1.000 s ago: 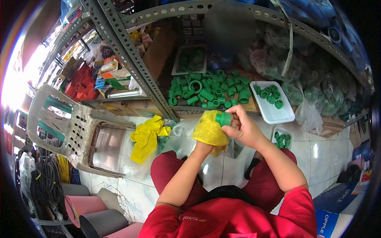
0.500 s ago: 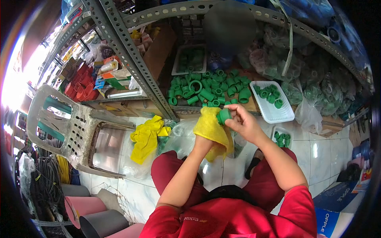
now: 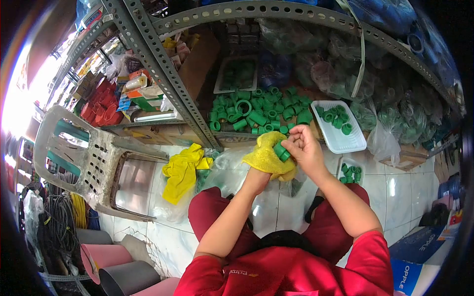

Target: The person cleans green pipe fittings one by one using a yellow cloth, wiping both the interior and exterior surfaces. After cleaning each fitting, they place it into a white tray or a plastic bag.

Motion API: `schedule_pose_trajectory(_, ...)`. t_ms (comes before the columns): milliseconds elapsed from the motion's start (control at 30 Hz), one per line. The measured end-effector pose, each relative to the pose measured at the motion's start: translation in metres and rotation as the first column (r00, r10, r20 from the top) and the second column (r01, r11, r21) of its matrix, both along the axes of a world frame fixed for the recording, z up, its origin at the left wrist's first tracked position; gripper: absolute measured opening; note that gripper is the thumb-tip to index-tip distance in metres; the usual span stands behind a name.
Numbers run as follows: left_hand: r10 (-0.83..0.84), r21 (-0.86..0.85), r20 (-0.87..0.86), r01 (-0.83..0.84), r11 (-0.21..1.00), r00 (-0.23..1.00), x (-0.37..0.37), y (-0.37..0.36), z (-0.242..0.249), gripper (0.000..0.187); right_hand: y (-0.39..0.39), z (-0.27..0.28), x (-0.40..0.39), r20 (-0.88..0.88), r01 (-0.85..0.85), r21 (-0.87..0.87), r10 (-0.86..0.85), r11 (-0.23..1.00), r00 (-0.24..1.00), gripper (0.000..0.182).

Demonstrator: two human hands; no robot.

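A yellow cloth (image 3: 262, 157) is draped over my left hand (image 3: 257, 180), hiding its fingers, and the hand is closed in it around one side of a green pipe fitting (image 3: 281, 152). From the other side, the bent fingers and thumb of my right hand (image 3: 308, 151) grip the same fitting. Just beyond both hands, a heap of green pipe fittings (image 3: 256, 117) lies on the low shelf. To the right of the heap, a white tray (image 3: 345, 142) holds several more fittings.
A slotted metal upright (image 3: 170, 81) stands left of the heap. A worn plastic chair (image 3: 94, 163) is at the left, with a second yellow cloth (image 3: 180, 172) on the floor beside it. Near my right knee sits a small tray of fittings (image 3: 351, 170). Plastic bags (image 3: 387, 143) hang at the right.
The cloth has bunched up closer around the fitting, and its hanging end has risen. The fitting has turned and shifted slightly down and toward the right. My right hand's fingers have moved around it.
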State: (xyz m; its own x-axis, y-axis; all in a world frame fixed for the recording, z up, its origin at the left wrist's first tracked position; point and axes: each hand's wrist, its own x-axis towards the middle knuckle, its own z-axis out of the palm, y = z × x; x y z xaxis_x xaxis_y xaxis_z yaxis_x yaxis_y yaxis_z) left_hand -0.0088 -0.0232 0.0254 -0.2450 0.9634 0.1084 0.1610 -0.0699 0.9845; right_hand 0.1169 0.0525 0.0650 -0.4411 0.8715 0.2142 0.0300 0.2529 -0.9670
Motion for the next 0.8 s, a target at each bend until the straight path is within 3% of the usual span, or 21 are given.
schedule_pose_trajectory(33, -0.046, 0.013, 0.45, 0.045, 0.999, 0.892, 0.003, 0.003, -0.018, 0.028, -0.003, -0.004, -0.001, -0.008, 0.035, -0.002, -0.035, 0.999, 0.999, 0.024)
schedule_pose_trajectory(67, -0.046, 0.013, 0.45, 0.045, 0.999, 0.892, 0.001, 0.004, -0.021, 0.028, -0.004, -0.005, 0.0, -0.008, 0.036, -0.002, -0.036, 0.999, 0.999, 0.024)
schedule_pose_trajectory(100, -0.033, 0.071, 0.117, 0.024, 0.997, 0.993, -0.003, 0.004, -0.019, 0.029, -0.004, -0.006, 0.001, 0.066, 0.014, 0.017, -0.015, 1.0, 0.998, 0.025)
schedule_pose_trajectory(133, 0.007, 0.133, -0.228, 0.024, 0.991, 0.974, -0.005, 0.004, -0.017, 0.029, -0.005, -0.006, 0.002, 0.14, -0.011, 0.035, 0.006, 0.999, 0.99, 0.026)
schedule_pose_trajectory(167, 0.008, 0.134, -0.229, 0.023, 0.991, 0.973, -0.004, 0.006, -0.014, 0.029, -0.007, -0.003, 0.003, 0.115, -0.075, 0.043, 0.07, 0.996, 0.991, 0.029)
schedule_pose_trajectory(200, -0.011, 0.083, 0.348, -0.019, 0.996, 0.938, -0.003, 0.008, -0.01, 0.03, -0.009, 0.001, 0.004, 0.115, -0.079, 0.043, 0.073, 0.996, 0.991, 0.029)
schedule_pose_trajectory(233, 0.003, 0.018, 0.809, -0.031, 0.999, 0.588, -0.002, 0.01, -0.009, 0.032, -0.011, 0.005, 0.004, 0.18, -0.139, 0.194, 0.104, 0.971, 0.978, 0.03)
schedule_pose_trajectory(300, 0.03, -0.021, 0.85, -0.023, 1.0, 0.525, 0.0, 0.014, -0.008, 0.033, -0.009, 0.006, 0.003, 0.328, -0.25, 0.417, 0.112, 0.874, 0.938, 0.039)
schedule_pose_trajectory(333, 0.057, -0.055, 0.884, -0.017, 0.998, 0.464, -0.004, 0.015, -0.007, 0.035, -0.007, 0.004, 0.005, 0.384, -0.236, 0.396, 0.074, 0.887, 0.92, 0.04)
schedule_pose_trajectory(367, -0.025, -0.028, 0.346, 0.037, 0.999, 0.938, -0.008, 0.01, -0.013, 0.036, -0.006, 0.001, 0.004, 0.431, -0.236, 0.377, 0.056, 0.896, 0.9, 0.04)
schedule_pose_trajectory(400, -0.092, -0.087, -0.369, 0.064, 0.994, 0.925, -0.012, 0.004, -0.02, 0.038, -0.005, 0.001, 0.004, 0.456, -0.234, 0.364, 0.047, 0.902, 0.889, 0.04)
schedule_pose_trajectory(433, -0.378, -0.374, -0.596, 0.172, 0.911, 0.709, -0.015, 0.003, -0.002, 0.038, -0.007, 0.006, 0.005, 0.468, -0.235, 0.377, 0.035, 0.896, 0.883, 0.039)
schedule_pose_trajectory(467, -0.233, -0.424, -0.213, 0.125, 0.897, 0.949, -0.011, 0.007, -0.017, 0.036, -0.01, 0.01, 0.003, 0.463, -0.245, 0.397, 0.038, 0.884, 0.885, 0.039)
schedule_pose_trajectory(500, -0.15, -0.299, -0.155, 0.099, 0.949, 0.976, -0.01, 0.003, -0.011, 0.035, -0.012, 0.009, 0.002, 0.488, -0.267, 0.432, 0.026, 0.862, 0.872, 0.04)
schedule_pose_trajectory(533, -0.071, -0.027, -0.214, 0.067, 0.997, 0.974, -0.006, 0.02, -0.06, 0.034, -0.012, 0.003, 0.001, 0.503, -0.269, 0.435, 0.016, 0.859, 0.864, 0.042)
schedule_pose_trajectory(567, 0.006, 0.006, -0.03, -0.006, 1.0, 1.0, -0.002, 0.011, -0.029, 0.032, -0.019, 0.009, -0.002, 0.519, -0.271, 0.397, 0.029, 0.877, 0.854, 0.041)
schedule_pose_trajectory(633, -0.029, 0.101, -0.206, 0.051, 0.994, 0.978, -0.003, 0.004, -0.011, 0.029, -0.021, 0.002, -0.007, 0.507, -0.282, 0.403, 0.044, 0.871, 0.861, 0.039)
schedule_pose_trajectory(667, -0.008, 0.107, -0.213, 0.031, 0.994, 0.977, -0.004, 0.004, -0.01, 0.029, -0.019, -0.001, -0.007, 0.506, -0.247, 0.407, 0.008, 0.879, 0.862, 0.038)
schedule_pose_trajectory(733, 0.098, 0.057, 0.172, -0.11, 0.992, 0.98, 0.0, 0.006, -0.012, 0.028, -0.018, -0.004, -0.007, 0.491, -0.287, 0.414, 0.054, 0.864, 0.869, 0.036)
schedule_pose_trajectory(800, 0.144, 0.094, 0.222, -0.168, 0.981, 0.964, -0.004, 0.011, -0.018, 0.028, -0.02, -0.004, -0.009, 0.476, -0.321, 0.421, 0.094, 0.848, 0.874, 0.035)
